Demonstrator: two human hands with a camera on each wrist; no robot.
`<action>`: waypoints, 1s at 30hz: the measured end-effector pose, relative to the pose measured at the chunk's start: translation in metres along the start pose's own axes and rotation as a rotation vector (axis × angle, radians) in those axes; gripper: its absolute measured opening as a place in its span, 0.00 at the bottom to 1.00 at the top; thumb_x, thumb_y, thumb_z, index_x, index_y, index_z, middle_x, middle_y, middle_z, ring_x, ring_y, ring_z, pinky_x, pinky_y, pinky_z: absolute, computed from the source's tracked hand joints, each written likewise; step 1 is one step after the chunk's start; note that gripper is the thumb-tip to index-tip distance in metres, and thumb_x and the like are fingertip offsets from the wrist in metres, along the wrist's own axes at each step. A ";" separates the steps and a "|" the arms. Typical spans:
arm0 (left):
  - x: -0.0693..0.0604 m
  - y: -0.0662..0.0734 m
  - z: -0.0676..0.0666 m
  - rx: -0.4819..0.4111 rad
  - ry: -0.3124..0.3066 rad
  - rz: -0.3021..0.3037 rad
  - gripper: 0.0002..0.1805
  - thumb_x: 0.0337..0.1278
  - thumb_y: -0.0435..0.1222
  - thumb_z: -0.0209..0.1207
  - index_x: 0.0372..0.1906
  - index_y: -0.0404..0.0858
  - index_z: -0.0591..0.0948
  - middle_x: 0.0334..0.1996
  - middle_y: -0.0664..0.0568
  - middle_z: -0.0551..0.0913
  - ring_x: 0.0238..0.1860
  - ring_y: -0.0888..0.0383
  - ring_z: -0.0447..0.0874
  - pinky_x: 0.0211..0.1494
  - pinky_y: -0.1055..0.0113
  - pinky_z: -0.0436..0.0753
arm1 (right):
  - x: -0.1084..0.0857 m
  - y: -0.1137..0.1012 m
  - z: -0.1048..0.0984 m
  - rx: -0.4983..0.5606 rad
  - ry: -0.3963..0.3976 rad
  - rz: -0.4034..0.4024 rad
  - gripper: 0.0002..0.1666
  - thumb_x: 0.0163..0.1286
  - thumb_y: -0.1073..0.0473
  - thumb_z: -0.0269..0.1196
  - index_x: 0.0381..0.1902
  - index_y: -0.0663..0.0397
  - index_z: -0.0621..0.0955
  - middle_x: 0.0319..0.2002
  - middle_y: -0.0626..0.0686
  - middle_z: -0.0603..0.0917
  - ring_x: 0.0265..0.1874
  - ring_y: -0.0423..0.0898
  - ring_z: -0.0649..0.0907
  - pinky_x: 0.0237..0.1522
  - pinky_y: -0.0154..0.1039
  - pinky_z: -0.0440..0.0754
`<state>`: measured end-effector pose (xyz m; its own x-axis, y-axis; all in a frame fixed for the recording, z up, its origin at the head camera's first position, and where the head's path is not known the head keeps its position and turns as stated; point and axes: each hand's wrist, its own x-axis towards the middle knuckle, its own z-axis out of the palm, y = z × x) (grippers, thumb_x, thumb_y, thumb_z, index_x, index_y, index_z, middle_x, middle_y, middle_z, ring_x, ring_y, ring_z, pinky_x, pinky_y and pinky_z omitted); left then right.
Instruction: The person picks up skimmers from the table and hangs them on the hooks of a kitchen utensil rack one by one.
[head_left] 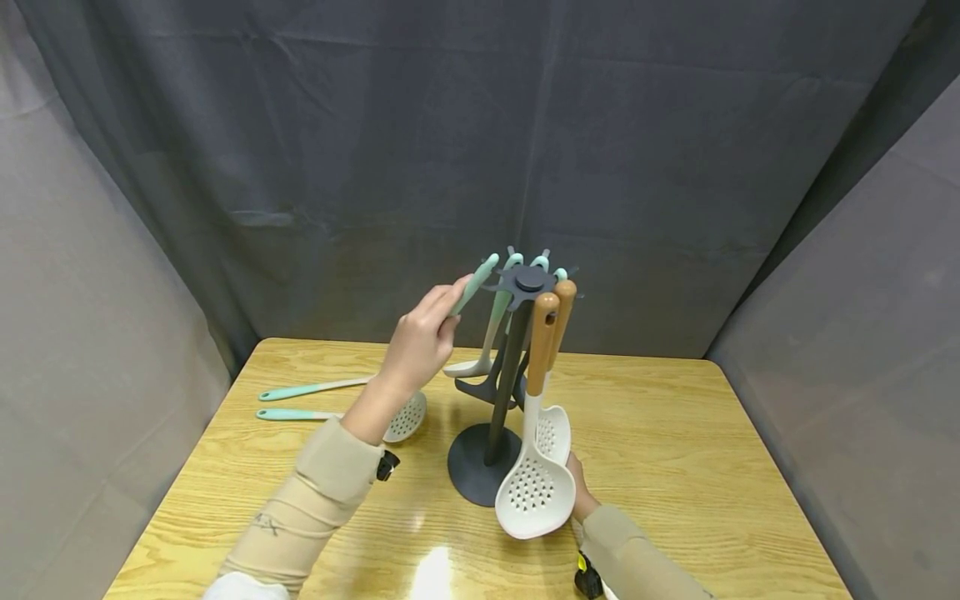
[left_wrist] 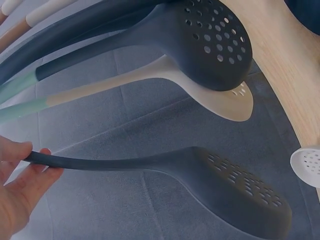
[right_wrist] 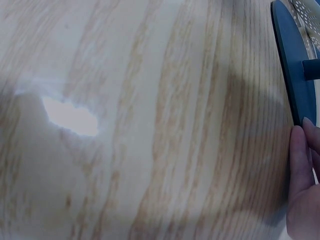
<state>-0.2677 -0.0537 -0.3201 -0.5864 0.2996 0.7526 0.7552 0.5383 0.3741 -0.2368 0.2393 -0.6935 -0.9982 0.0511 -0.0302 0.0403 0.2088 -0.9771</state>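
My left hand (head_left: 420, 337) pinches a dark slotted utensil (left_wrist: 230, 192) with a mint-green handle (head_left: 476, 283), beside the hook ring of a dark utensil stand (head_left: 510, 375). In the left wrist view the slotted head hangs apart from a dark perforated skimmer (left_wrist: 210, 45) and a cream slotted spatula (left_wrist: 220, 97). Low at the stand, my right hand (right_wrist: 305, 170) grips the rim of the round base (right_wrist: 292, 65). In the head view, two white skimmers (head_left: 536, 496) with wooden handles hang in front and partly hide that hand (head_left: 581, 487).
Two utensils with mint handles lie on the wooden table (head_left: 660, 467) at the left, an upper one (head_left: 300, 390) and a lower one (head_left: 292, 414). A white perforated head (head_left: 407, 417) shows beside my left forearm. Grey curtains (head_left: 375, 167) enclose the table's back and sides.
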 end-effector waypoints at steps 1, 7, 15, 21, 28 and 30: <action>0.000 0.000 0.001 -0.001 0.002 0.001 0.29 0.50 0.19 0.55 0.60 0.35 0.71 0.44 0.43 0.78 0.35 0.52 0.80 0.33 0.62 0.80 | -0.007 -0.023 0.002 -0.017 0.011 0.045 0.23 0.70 0.62 0.48 0.62 0.65 0.64 0.55 0.64 0.73 0.49 0.41 0.76 0.56 0.37 0.71; -0.003 0.001 0.008 0.010 0.022 0.027 0.30 0.47 0.18 0.57 0.59 0.34 0.72 0.43 0.44 0.78 0.33 0.52 0.80 0.30 0.63 0.79 | -0.022 -0.069 0.007 -0.040 0.028 0.104 0.22 0.70 0.67 0.44 0.60 0.73 0.63 0.55 0.69 0.72 0.48 0.42 0.75 0.55 0.37 0.71; -0.006 0.005 0.014 -0.008 0.042 0.019 0.28 0.47 0.18 0.56 0.58 0.31 0.72 0.43 0.42 0.78 0.35 0.50 0.81 0.33 0.61 0.80 | -0.015 -0.050 0.006 -0.062 0.049 0.096 0.21 0.70 0.67 0.45 0.58 0.74 0.64 0.52 0.69 0.74 0.42 0.32 0.76 0.51 0.32 0.73; -0.008 0.006 0.018 -0.008 0.067 0.010 0.28 0.46 0.18 0.56 0.58 0.31 0.72 0.43 0.41 0.78 0.39 0.49 0.81 0.38 0.60 0.81 | 0.018 0.056 -0.005 0.094 0.014 -0.143 0.19 0.70 0.59 0.51 0.57 0.58 0.72 0.47 0.54 0.81 0.43 0.41 0.80 0.46 0.33 0.76; -0.010 0.007 0.022 0.010 0.104 0.004 0.28 0.45 0.18 0.57 0.58 0.31 0.73 0.43 0.42 0.78 0.38 0.49 0.82 0.35 0.60 0.81 | 0.035 0.102 -0.009 0.170 -0.032 -0.235 0.19 0.71 0.60 0.49 0.59 0.50 0.71 0.47 0.49 0.81 0.44 0.39 0.79 0.45 0.28 0.74; -0.010 0.007 0.023 0.014 0.113 0.006 0.29 0.45 0.18 0.57 0.58 0.32 0.73 0.43 0.42 0.78 0.37 0.49 0.82 0.35 0.60 0.81 | 0.032 0.093 -0.008 0.169 -0.026 -0.212 0.20 0.71 0.59 0.49 0.60 0.54 0.70 0.49 0.52 0.80 0.45 0.42 0.79 0.48 0.34 0.75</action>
<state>-0.2628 -0.0348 -0.3378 -0.5441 0.2124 0.8117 0.7539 0.5483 0.3619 -0.2642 0.2681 -0.7832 -0.9845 -0.0021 0.1751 -0.1750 0.0463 -0.9835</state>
